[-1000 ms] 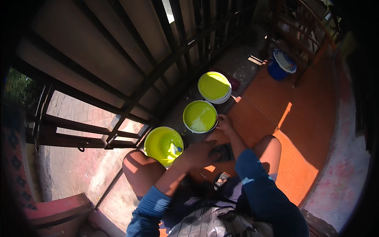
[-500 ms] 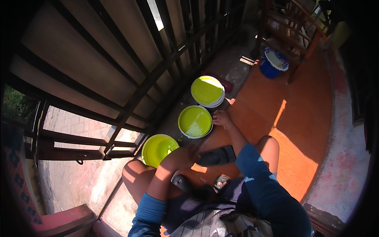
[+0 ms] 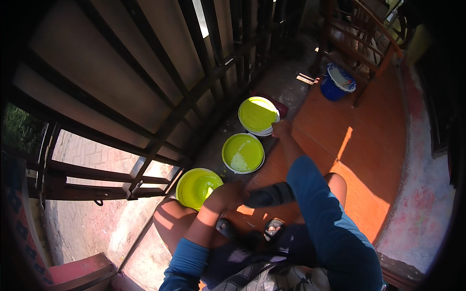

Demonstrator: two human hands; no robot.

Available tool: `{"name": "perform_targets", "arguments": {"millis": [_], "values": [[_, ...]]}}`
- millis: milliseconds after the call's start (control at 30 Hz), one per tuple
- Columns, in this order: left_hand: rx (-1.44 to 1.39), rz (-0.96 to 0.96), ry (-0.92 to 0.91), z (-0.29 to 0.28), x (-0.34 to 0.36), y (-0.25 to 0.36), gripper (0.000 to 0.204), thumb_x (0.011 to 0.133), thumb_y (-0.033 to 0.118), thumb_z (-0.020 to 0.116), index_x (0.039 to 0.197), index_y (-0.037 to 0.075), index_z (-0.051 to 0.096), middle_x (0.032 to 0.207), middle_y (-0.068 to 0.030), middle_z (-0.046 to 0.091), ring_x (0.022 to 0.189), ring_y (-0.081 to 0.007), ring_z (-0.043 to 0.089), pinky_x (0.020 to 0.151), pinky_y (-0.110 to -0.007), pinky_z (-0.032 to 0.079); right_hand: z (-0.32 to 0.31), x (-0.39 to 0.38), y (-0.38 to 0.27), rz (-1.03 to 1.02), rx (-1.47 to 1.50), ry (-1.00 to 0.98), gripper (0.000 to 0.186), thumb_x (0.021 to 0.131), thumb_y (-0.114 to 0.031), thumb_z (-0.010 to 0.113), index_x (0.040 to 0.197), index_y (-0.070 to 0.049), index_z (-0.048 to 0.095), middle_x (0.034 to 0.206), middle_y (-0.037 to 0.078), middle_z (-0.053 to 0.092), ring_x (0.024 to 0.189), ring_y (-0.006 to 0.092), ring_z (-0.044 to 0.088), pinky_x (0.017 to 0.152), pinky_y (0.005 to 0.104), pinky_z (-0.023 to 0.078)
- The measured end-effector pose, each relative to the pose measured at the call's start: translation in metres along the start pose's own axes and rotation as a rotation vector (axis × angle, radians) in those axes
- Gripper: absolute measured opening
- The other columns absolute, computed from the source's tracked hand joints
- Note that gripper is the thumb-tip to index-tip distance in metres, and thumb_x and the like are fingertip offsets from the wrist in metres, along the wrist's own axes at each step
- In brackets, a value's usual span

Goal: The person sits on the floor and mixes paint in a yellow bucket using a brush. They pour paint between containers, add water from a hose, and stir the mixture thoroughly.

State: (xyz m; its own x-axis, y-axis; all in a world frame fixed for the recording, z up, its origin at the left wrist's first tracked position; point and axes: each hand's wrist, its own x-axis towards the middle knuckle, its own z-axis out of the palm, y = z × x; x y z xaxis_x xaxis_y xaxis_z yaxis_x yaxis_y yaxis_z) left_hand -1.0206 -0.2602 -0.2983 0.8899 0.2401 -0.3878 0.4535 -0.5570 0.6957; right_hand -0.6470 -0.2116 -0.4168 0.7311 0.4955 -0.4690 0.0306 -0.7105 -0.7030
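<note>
My right hand [image 3: 282, 129] reaches to the right rim of the far yellow-green paint container [image 3: 256, 110], fingers bent around something I cannot make out. A second container [image 3: 241, 152] with yellow-green contents sits nearer. My left hand [image 3: 232, 195] is low beside the nearest yellow-green bucket [image 3: 191, 186], fingers curled and shadowed; what they hold, if anything, is unclear. A dark slipper-like object [image 3: 272, 196] lies to the right of my left hand.
A dark barred gate [image 3: 170, 111] runs along the left, over sunlit paving [image 3: 82, 223]. Orange tiles [image 3: 359, 165] cover the right. A wooden chair [image 3: 374, 63] stands at the back, beside a blue bucket [image 3: 334, 89]. A pale painted wall edge [image 3: 417, 208] bounds the right.
My right hand has moved up and away from me, from beside the middle container to the far one's rim. My left hand has shifted slightly down and stays by the nearest bucket.
</note>
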Motion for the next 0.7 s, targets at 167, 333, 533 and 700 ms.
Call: {"name": "perform_targets", "arguments": {"millis": [167, 333, 533, 700], "values": [[-0.047, -0.205, -0.004, -0.023, -0.018, 0.037, 0.042, 0.096, 0.036, 0.061, 0.119, 0.002, 0.062, 0.110, -0.0252, 0.070, 0.104, -0.0440, 0.067, 0.092, -0.050, 0.052, 0.003, -0.010, 0.000, 0.054, 0.269, 0.006, 0.029, 0.091, -0.021, 0.070, 0.103, 0.005, 0.071, 0.081, 0.016, 0.074, 0.063, 0.0218, 0.074, 0.057, 0.0334, 0.062], [-0.052, -0.240, -0.012, -0.037, -0.023, 0.049, 0.045, 0.095, 0.037, 0.062, 0.121, 0.001, 0.062, 0.112, -0.0252, 0.070, 0.105, -0.0434, 0.067, 0.093, -0.049, 0.052, -0.009, -0.022, -0.005, 0.031, 0.648, -0.187, 0.027, 0.094, -0.016, 0.068, 0.113, 0.001, 0.063, 0.106, 0.011, 0.068, 0.088, 0.0182, 0.070, 0.078, 0.0294, 0.063], [-0.097, -0.173, 0.011, -0.036, -0.025, 0.045, 0.048, 0.093, 0.036, 0.064, 0.126, 0.002, 0.062, 0.116, -0.0240, 0.070, 0.108, -0.0430, 0.067, 0.095, -0.048, 0.053, -0.039, -0.056, -0.025, -0.120, 0.860, -0.406, 0.024, 0.097, -0.014, 0.068, 0.117, -0.002, 0.061, 0.104, 0.006, 0.066, 0.098, 0.0160, 0.067, 0.095, 0.0302, 0.057], [-0.088, -0.251, 0.009, -0.036, -0.028, 0.051, 0.049, 0.093, 0.036, 0.065, 0.129, 0.004, 0.062, 0.118, -0.0249, 0.070, 0.110, -0.0430, 0.066, 0.096, -0.048, 0.053, -0.062, -0.100, -0.047, -0.263, 0.596, -0.428, 0.025, 0.094, -0.008, 0.072, 0.116, -0.003, 0.061, 0.110, 0.007, 0.066, 0.100, 0.0147, 0.066, 0.089, 0.0292, 0.058]]}}
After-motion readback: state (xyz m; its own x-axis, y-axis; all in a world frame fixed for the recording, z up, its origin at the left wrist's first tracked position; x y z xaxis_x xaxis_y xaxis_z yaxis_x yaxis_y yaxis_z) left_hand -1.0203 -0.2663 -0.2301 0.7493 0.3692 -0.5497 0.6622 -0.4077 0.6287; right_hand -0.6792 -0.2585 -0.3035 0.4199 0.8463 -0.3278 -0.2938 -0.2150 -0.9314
